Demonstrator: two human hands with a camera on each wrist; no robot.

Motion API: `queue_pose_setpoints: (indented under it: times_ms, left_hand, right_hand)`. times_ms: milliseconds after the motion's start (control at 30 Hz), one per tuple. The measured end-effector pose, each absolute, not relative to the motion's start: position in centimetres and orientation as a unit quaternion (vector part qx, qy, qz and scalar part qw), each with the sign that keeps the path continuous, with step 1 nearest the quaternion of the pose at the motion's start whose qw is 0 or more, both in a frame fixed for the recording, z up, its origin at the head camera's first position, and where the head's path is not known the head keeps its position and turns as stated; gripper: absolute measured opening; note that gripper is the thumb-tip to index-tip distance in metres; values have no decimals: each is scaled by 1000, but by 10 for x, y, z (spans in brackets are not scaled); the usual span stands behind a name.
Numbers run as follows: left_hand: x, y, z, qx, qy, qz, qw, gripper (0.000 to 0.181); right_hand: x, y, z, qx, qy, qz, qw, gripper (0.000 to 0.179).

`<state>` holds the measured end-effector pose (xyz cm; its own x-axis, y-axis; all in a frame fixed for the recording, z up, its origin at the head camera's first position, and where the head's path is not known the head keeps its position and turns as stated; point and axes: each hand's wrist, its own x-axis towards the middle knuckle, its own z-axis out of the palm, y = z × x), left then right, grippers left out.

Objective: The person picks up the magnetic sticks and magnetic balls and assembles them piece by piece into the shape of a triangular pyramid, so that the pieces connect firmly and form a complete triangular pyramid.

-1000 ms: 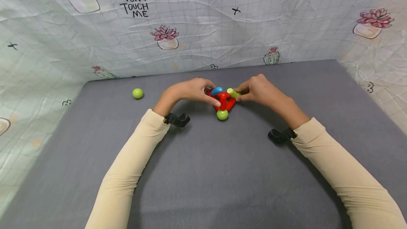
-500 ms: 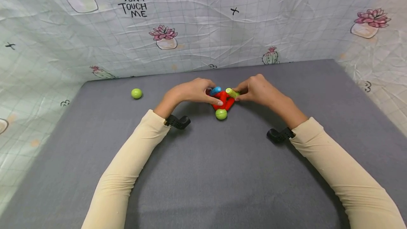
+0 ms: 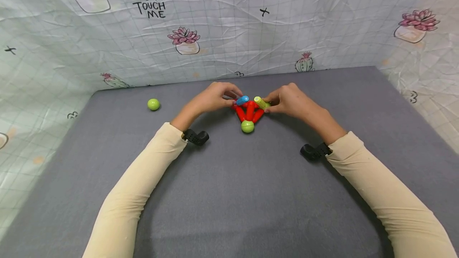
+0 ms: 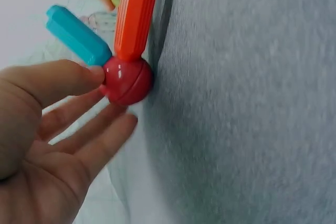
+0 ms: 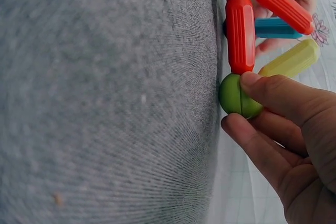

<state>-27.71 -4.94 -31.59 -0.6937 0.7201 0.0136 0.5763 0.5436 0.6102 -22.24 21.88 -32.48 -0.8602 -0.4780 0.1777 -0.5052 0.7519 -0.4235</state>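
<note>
On the grey table stands a frame of red rods [image 3: 250, 110] joined by balls. My left hand [image 3: 213, 98] is at its left corner, where thumb and fingers pinch a red ball [image 4: 128, 81]. From that ball a blue rod [image 4: 79, 35] slants up. At the right corner my right hand [image 3: 295, 100] pinches a green ball [image 5: 231, 98] between thumb and fingers. A yellow rod [image 5: 291, 59] leans upward from there. The front corner is another green ball [image 3: 247, 127], untouched by either hand. Fingers partly cover both held balls.
A loose green ball [image 3: 153, 104] lies at the table's back left. Behind the grey table [image 3: 229, 194] hangs a printed cloth [image 3: 229, 23]. Each wrist wears a black camera mount [image 3: 196, 137].
My left hand has drawn back leftward, and its thumb has moved off the red rods to the corner ball. The blue and yellow rods tilt about as before. My right hand keeps its grip.
</note>
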Motion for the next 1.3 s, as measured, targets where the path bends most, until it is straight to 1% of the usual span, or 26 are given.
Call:
queue_pose_setpoints:
  times_ms: [100, 200, 533, 800, 933, 1033, 1133, 1233, 1300]
  left_hand:
    - [-280, -52, -318, 368, 880, 283, 103, 22]
    - [-282, -53, -318, 371, 883, 273, 93, 21]
    - [-279, -49, -320, 339, 891, 290, 88, 21]
    - [-278, -49, -323, 338, 892, 290, 77, 20]
    - [-279, -53, -323, 341, 892, 286, 80, 22]
    - [-282, -66, -316, 340, 896, 278, 67, 25]
    - [-290, -93, -304, 317, 914, 252, 21, 28]
    - [-294, -131, -289, 260, 941, 216, -13, 32]
    - [-293, -160, -282, 211, 957, 199, -5, 35]
  right_hand:
    - [-223, 219, -326, 265, -936, 231, 32, 27]
    - [-223, 219, -325, 262, -937, 228, 35, 26]
    - [-221, 219, -327, 258, -939, 227, 34, 24]
    - [-221, 220, -326, 252, -939, 233, 31, 26]
    - [-221, 220, -326, 250, -939, 234, 28, 26]
    - [-221, 219, -327, 251, -939, 235, 26, 26]
    - [-221, 219, -328, 250, -939, 236, 28, 25]
    - [-221, 218, -327, 249, -939, 237, 29, 25]
    - [-221, 218, -326, 248, -938, 238, 29, 26]
